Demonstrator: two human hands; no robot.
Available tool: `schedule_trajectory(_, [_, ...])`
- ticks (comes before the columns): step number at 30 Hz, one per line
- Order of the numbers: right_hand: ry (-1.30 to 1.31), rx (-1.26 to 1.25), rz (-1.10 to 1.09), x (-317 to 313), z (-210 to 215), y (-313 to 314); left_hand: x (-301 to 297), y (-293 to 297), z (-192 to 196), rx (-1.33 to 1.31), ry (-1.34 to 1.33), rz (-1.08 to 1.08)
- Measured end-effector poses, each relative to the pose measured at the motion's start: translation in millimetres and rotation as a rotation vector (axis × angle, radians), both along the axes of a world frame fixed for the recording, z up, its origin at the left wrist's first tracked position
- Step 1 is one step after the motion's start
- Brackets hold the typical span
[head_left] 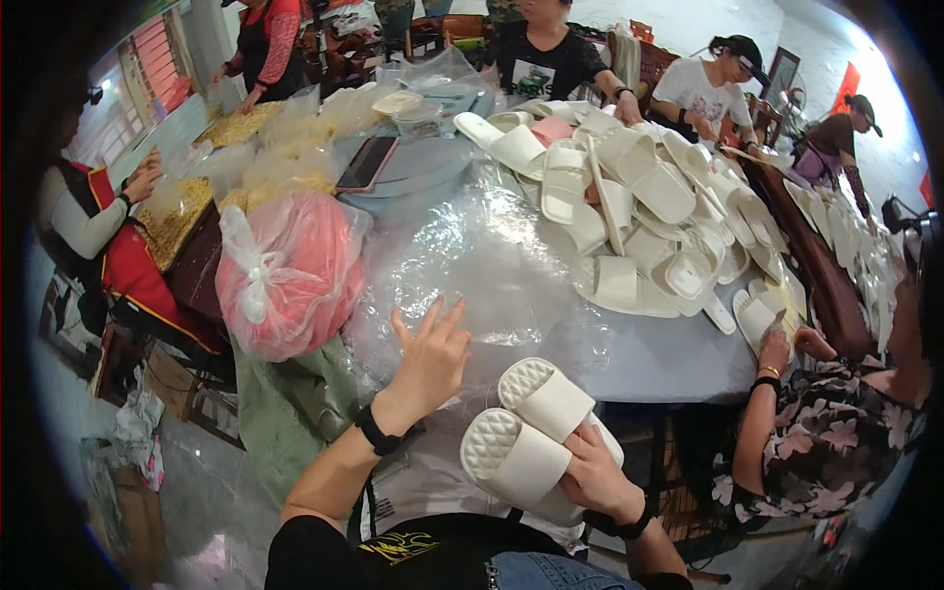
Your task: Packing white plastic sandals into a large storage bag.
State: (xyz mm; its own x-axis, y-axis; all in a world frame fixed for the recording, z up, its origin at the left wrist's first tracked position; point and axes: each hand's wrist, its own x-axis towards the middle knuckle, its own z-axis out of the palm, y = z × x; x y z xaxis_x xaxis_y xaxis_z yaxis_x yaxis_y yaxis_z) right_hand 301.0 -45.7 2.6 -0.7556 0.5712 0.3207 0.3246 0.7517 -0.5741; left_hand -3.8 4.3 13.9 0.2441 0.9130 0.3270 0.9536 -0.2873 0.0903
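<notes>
My left hand [428,356] rests with fingers spread on a sheet of clear plastic [472,256] that covers the near part of the table. My right hand [592,474] grips a pair of white slippers [526,433], stacked sole-up just above my lap, with the dotted soles facing the camera. The two hands are a short way apart, the left one higher and farther onto the table.
A big heap of white slippers [639,216] fills the table's right half. A pink bag in clear plastic [290,270] stands at the left edge, a phone [367,162] behind it. Several other people sit around the table; one person's hands [792,344] work at the right.
</notes>
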Motion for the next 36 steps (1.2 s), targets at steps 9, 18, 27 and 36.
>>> schedule_trajectory(9, [-0.235,0.234,-0.038,-29.2,-0.4,6.8,21.8,3.7,-0.4,0.147,-0.458,-0.162])
schedule_trajectory(18, [-0.203,0.302,-0.223,-50.8,8.7,5.2,61.5,-15.7,-0.9,0.267,-0.428,-0.313])
schedule_trajectory(27, [0.017,0.27,-0.313,-78.2,-42.8,44.6,84.5,-16.6,3.8,0.324,-0.44,-0.446])
schedule_trajectory(36, [-0.078,0.466,-0.538,-129.7,-33.7,109.6,86.1,-25.1,9.3,0.229,-0.425,-0.717])
